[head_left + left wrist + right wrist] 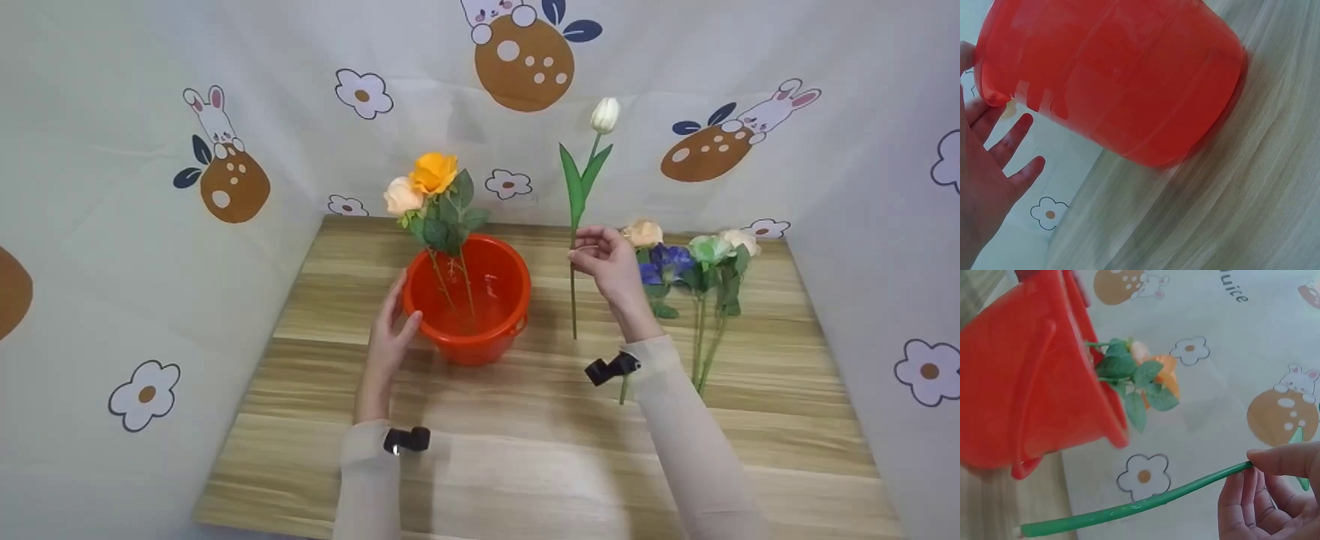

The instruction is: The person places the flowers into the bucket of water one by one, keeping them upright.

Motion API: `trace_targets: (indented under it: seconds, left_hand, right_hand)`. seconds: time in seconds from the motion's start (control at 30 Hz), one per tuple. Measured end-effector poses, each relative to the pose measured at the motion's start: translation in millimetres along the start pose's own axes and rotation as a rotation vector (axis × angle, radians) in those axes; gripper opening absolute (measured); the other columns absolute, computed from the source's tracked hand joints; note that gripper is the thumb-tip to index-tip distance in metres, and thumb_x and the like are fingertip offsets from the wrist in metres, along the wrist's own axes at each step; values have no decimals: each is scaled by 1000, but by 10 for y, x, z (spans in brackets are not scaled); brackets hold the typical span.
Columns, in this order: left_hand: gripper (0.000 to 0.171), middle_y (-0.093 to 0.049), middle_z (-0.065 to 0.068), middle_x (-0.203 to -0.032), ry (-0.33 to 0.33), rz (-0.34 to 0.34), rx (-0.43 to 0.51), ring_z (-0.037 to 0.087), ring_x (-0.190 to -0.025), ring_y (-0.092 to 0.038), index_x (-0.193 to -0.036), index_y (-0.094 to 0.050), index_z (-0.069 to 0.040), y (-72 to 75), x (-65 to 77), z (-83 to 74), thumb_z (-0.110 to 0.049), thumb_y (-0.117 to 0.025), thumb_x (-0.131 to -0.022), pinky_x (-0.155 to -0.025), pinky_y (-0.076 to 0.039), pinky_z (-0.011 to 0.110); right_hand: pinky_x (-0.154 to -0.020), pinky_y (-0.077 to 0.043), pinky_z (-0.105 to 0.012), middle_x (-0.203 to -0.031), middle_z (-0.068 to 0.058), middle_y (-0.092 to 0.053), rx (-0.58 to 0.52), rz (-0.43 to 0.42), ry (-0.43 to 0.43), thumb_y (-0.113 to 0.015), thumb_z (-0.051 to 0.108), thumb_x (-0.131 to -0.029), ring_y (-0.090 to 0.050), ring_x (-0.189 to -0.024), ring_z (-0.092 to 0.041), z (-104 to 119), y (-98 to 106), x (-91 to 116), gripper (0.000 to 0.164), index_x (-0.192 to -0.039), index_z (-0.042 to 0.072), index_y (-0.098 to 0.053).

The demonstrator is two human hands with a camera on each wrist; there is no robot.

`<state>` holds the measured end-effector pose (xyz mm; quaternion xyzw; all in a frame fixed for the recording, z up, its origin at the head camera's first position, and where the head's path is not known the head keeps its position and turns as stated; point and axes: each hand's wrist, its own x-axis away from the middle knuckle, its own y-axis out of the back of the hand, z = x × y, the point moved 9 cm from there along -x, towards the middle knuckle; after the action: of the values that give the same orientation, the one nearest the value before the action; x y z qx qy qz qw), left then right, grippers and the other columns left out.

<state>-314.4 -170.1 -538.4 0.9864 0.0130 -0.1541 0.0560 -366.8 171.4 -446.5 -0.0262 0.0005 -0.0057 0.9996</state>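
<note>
In the head view, my left hand point(389, 334) rests against the left side of a red bucket point(480, 349), its thumb at the rim. The left wrist view shows the fingers point(1013, 140) spread and fairly straight beside the bucket wall. My right hand point(613, 268) pinches the green stem of a white tulip point(604, 116) between thumb and fingers, holding it upright to the right of the bucket. In the right wrist view, the bare lower stem point(1129, 509) points toward the bucket. An orange rose point(435, 173) and a pale peach rose point(403, 196) stand inside the bucket.
Right of my right hand, several artificial flowers lie on the wooden table point(495, 450), among them a purple flower point(670, 262), a green flower point(710, 249) and a peach flower point(643, 232). A printed cloth wall point(420, 45) encloses the table's back and sides.
</note>
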Motion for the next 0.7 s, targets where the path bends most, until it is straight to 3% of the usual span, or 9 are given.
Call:
trace_targets:
  seconds: [0.1, 0.23, 0.37, 0.7]
  left_hand:
    - [65, -32, 10, -164, 2, -2, -3, 25, -150, -32, -155, -35, -7, 10, 1, -2, 5, -56, -95, -123, -29, 30]
    - [65, -32, 10, -164, 7, -4, -11, 26, -150, -33, -155, -34, -7, 20, 10, -4, 3, -57, -95, -124, -26, 45]
    - [65, -32, 10, -163, 11, -3, -14, 27, -150, -33, -155, -34, -8, 22, 14, -2, 3, -57, -95, -124, -26, 47]
    - [65, -32, 9, -164, 22, 3, -14, 26, -149, -34, -156, -34, -10, 2, 6, 26, 3, -57, -96, -124, -25, 46]
  right_hand:
    - [-70, -57, -17, -88, 5, -61, 14, 10, 26, -64, -10, -87, -62, -77, -4, 154, -110, -23, 30, -115, -4, -57]
    - [-70, -57, -17, -89, 4, -61, 25, 27, 77, -64, -9, -86, -63, -79, -6, 351, -267, -52, 30, -114, -3, -58]
    - [-70, -56, -16, -89, 3, -61, 21, 37, 137, -65, -10, -84, -62, -78, -8, 493, -420, -86, 29, -112, -4, -59]
    - [-74, -54, -16, -90, 2, -61, 0, 29, 203, -65, -12, -83, -61, -80, -9, 576, -698, -159, 28, -109, -4, -60]
